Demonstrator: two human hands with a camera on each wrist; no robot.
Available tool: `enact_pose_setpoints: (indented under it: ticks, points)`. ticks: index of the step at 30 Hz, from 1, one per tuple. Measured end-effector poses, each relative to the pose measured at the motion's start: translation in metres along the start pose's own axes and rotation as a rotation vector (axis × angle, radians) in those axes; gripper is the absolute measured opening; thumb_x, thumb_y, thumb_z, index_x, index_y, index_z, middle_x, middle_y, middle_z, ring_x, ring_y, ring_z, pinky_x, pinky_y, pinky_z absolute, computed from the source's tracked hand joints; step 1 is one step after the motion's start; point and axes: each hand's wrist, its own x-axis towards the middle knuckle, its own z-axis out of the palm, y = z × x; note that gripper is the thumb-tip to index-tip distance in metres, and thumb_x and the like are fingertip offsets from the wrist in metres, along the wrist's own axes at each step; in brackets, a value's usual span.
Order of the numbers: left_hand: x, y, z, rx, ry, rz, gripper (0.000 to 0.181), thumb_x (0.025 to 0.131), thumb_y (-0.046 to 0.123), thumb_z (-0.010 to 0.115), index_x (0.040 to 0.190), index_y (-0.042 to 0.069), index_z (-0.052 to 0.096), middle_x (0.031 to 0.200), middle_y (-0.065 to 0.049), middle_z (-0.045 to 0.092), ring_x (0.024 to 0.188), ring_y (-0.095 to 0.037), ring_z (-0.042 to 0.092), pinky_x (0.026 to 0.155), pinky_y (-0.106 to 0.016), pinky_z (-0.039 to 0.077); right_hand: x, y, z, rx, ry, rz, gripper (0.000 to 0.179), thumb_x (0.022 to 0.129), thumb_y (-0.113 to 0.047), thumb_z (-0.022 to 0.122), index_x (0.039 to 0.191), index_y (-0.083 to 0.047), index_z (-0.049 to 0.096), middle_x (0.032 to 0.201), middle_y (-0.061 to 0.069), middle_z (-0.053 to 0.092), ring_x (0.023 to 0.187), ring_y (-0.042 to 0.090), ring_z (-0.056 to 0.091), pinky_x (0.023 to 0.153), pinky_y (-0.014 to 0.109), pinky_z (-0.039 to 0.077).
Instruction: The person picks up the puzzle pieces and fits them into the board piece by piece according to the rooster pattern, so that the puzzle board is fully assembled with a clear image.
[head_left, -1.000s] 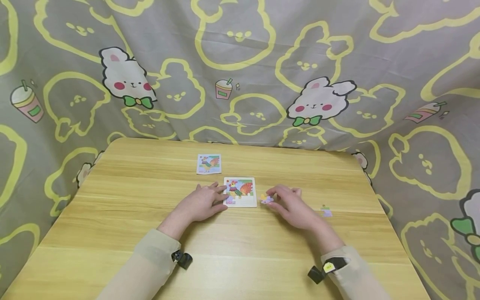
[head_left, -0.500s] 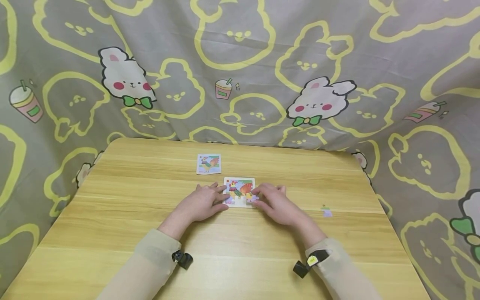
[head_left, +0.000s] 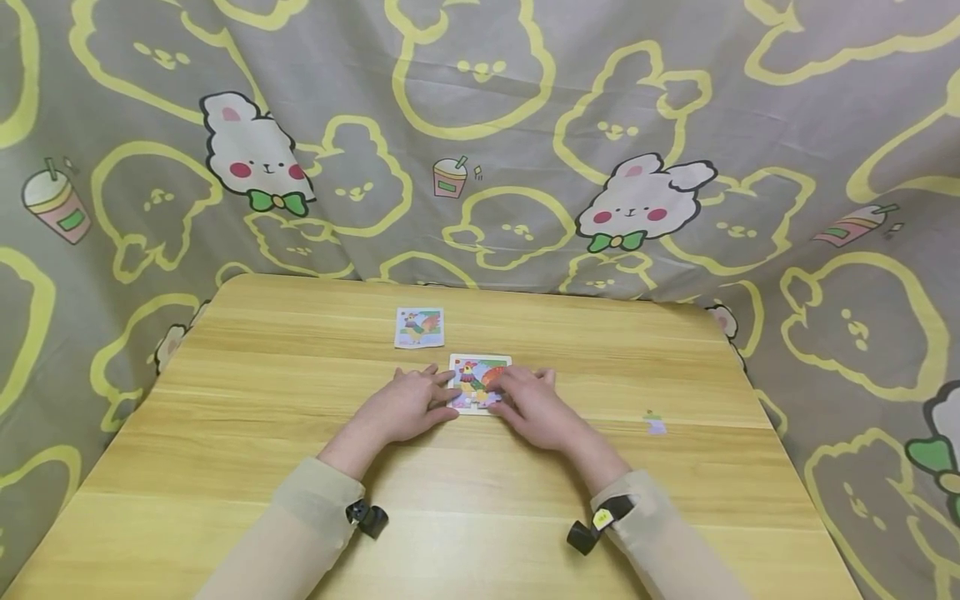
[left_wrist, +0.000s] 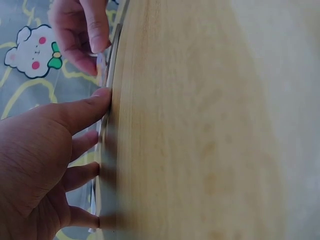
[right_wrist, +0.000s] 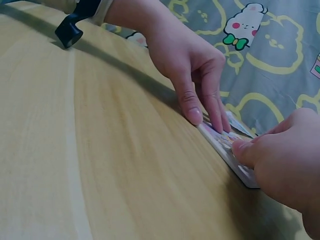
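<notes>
A small square jigsaw puzzle (head_left: 469,368) in a white frame, picturing a rooster, lies flat near the middle of the table. My left hand (head_left: 405,407) rests at its left side, fingers extended; in the left wrist view the thumb touches the edge of the puzzle tray (left_wrist: 114,60). Over the tray's lower right part, my right hand (head_left: 536,408) pinches a puzzle piece (head_left: 487,399) coloured yellow and lilac, partly hidden under the fingers. A pale patch of bare tray shows left of that piece, beside the lower left piece (head_left: 461,402).
Behind the puzzle, slightly left, lies a picture card (head_left: 420,327) with the same rooster. One loose green and lilac puzzle piece (head_left: 656,423) is on the wooden table (head_left: 300,358) at right. A patterned curtain (head_left: 517,225) hangs around the table's far sides.
My right hand has carried the puzzle piece leftward from beside the tray onto its lower right part. The left hand stays at the tray's left edge.
</notes>
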Motion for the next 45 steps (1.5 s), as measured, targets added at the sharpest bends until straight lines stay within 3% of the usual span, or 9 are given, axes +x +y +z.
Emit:
enact_pose_setpoints:
  ticks: [20, 33, 45]
  points:
    - [0.000, 0.000, 0.002, 0.000, -0.003, -0.014, 0.044, 0.105, 0.044, 0.067, 0.141, 0.019, 0.071, 0.159, -0.008, 0.051, 0.149, -0.043, 0.040, 0.105, -0.085, 0.028, 0.000, 0.001, 0.010, -0.018, 0.043, -0.001, 0.028, 0.104, -0.029, 0.072, 0.126, -0.012, 0.076, 0.121, -0.002, 0.063, 0.119, 0.018, 0.057, 0.099, 0.056, 0.025]
    - [0.001, 0.000, 0.002, 0.003, -0.004, -0.017, 0.043, 0.105, 0.043, 0.066, 0.141, 0.019, 0.071, 0.159, -0.008, 0.051, 0.149, -0.043, 0.040, 0.105, -0.085, 0.028, -0.001, 0.008, 0.014, 0.100, 0.063, 0.056, 0.033, 0.102, -0.032, 0.075, 0.129, -0.014, 0.078, 0.112, -0.007, 0.058, 0.094, 0.011, 0.050, 0.088, 0.046, 0.021]
    - [0.001, -0.001, 0.004, 0.002, 0.001, -0.019, 0.044, 0.105, 0.044, 0.066, 0.141, 0.019, 0.071, 0.160, -0.007, 0.050, 0.149, -0.043, 0.040, 0.106, -0.084, 0.027, 0.000, 0.009, 0.016, 0.116, 0.081, 0.079, 0.031, 0.100, -0.035, 0.076, 0.126, -0.018, 0.080, 0.113, -0.008, 0.059, 0.097, 0.012, 0.053, 0.087, 0.045, 0.022]
